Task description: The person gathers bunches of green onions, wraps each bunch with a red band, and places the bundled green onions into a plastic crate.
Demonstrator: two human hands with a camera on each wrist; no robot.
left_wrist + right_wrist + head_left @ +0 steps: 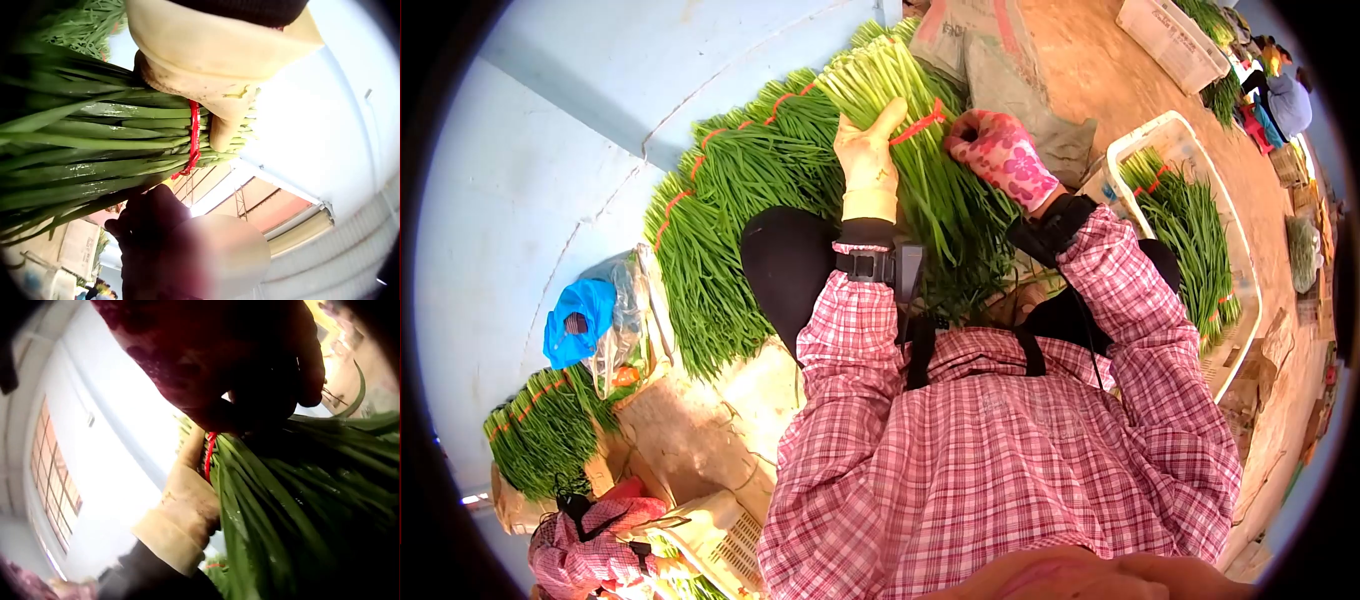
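A thick bunch of long green chives point(920, 150) stands in front of the person, pale stem ends up and dark leaves hanging down. A red tie point(917, 124) circles it below the stem ends. In a cream glove, the left hand point(868, 165) grips the bunch from the left, thumb across the stems beside the tie. The right hand point(1005, 158), in a pink flowered glove, is curled at the right side of the bunch, fingertips pinching at the tie's loose end. In the right wrist view the dark fingers point(306, 381) partly hide the tie point(210, 456).
More tied chive bunches point(730, 200) lean along the pale blue wall at left. A white crate point(1250, 270) with bunches stands at right. Grey sacks point(1025, 100) lie ahead. Another person's sleeve point(590, 545) shows at lower left, near a blue plastic bag point(580, 320).
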